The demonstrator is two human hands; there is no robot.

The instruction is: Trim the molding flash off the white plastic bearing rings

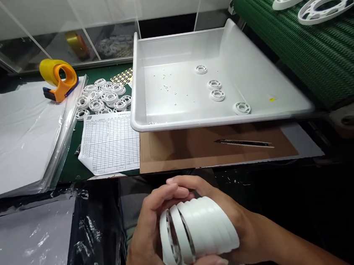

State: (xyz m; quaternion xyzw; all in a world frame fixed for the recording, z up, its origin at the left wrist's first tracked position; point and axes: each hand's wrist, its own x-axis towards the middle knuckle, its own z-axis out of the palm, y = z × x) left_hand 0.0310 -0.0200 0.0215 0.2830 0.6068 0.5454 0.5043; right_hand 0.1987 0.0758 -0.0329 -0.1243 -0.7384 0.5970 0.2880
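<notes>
Between my two hands lies a stack of white plastic rings point(209, 226), turned on its side in front of the bench edge. My left hand point(153, 240) wraps round the left end, its thumb along the near side; two rings there stand slightly apart from the tightly packed rest. Around the far side and right end curls my right hand point(232, 211), most of its fingers hidden behind the stack. Beyond them, several loose rings point(217, 95) sit in a white plastic tray point(191, 123), along with small white scraps.
A green conveyor belt point(294, 48) slopes down at the right, carrying two rings. Left of the tray are a heap of rings point(110, 97), a printed form point(110, 143), a tape dispenser point(60, 79) and bagged white sheets point(16, 136). A thin knife point(244, 143) lies on brown board.
</notes>
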